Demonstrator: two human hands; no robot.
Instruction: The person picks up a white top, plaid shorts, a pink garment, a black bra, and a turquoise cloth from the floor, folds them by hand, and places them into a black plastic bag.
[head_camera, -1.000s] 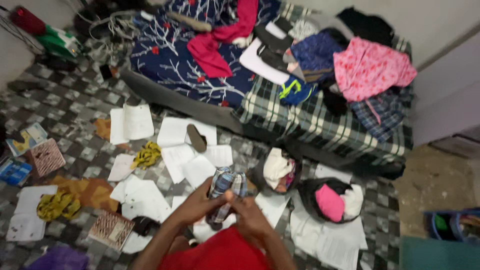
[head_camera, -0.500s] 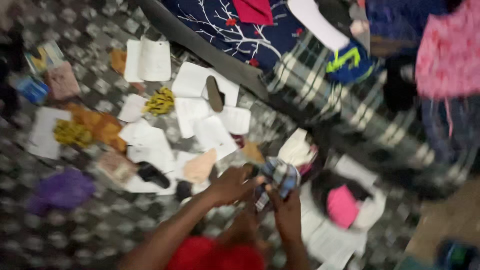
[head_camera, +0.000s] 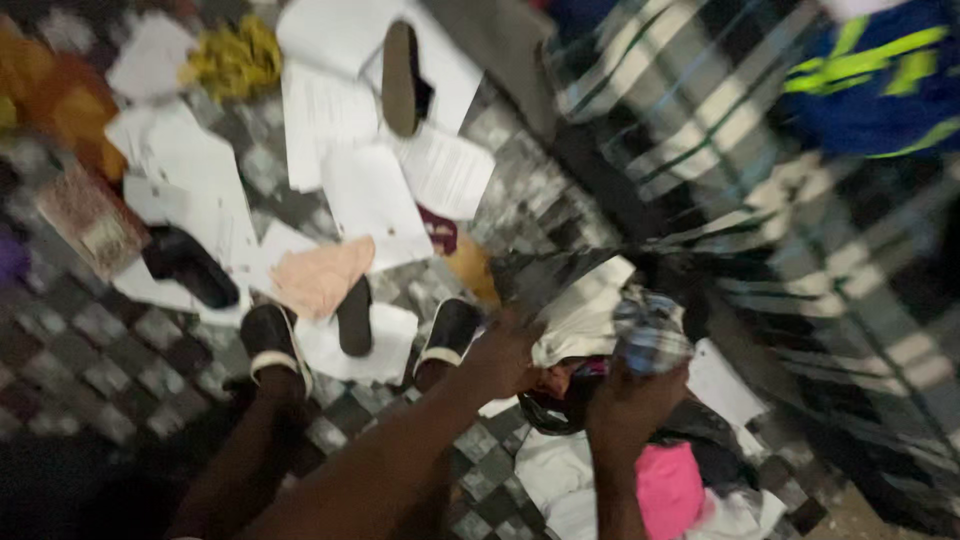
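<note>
Plaid cloth, blue and white, sits bunched in my right hand (head_camera: 630, 400), the fingers closed round the small checked garment (head_camera: 650, 335) at the near middle of the view. My left hand (head_camera: 505, 355) is just to its left, reaching into the same heap; it touches a pale cream cloth (head_camera: 580, 315), but the blur keeps me from telling whether those fingers are closed on it or only resting there. Both hands meet over a dark open bag (head_camera: 560, 275) stuffed with clothes, which sits on the grey checked floor (head_camera: 90, 340) just beside the bed.

Nearer than the hands, at the bottom right, I see a bright pink garment (head_camera: 668, 490) lying on white cloth (head_camera: 545, 480). To the right and far right, a green and white plaid blanket (head_camera: 760, 180) covers the bed's edge, and a blue garment with yellow-green stripes (head_camera: 880, 75) lies on it at the far right corner.

My two feet are in black slippers with white trim, one (head_camera: 270, 345) to the left and one (head_camera: 450, 335) close to my left hand. Between them a loose dark sandal (head_camera: 353, 315) rests on white paper. Loose paper sheets (head_camera: 370, 195) are scattered across the far left of the floor, with another sandal (head_camera: 400, 80) lying sole up on them. A peach cloth (head_camera: 320, 275) lies among the papers, a yellow rag (head_camera: 235, 60) at the far left, and a black shoe (head_camera: 190, 265) left of the peach cloth.
</note>
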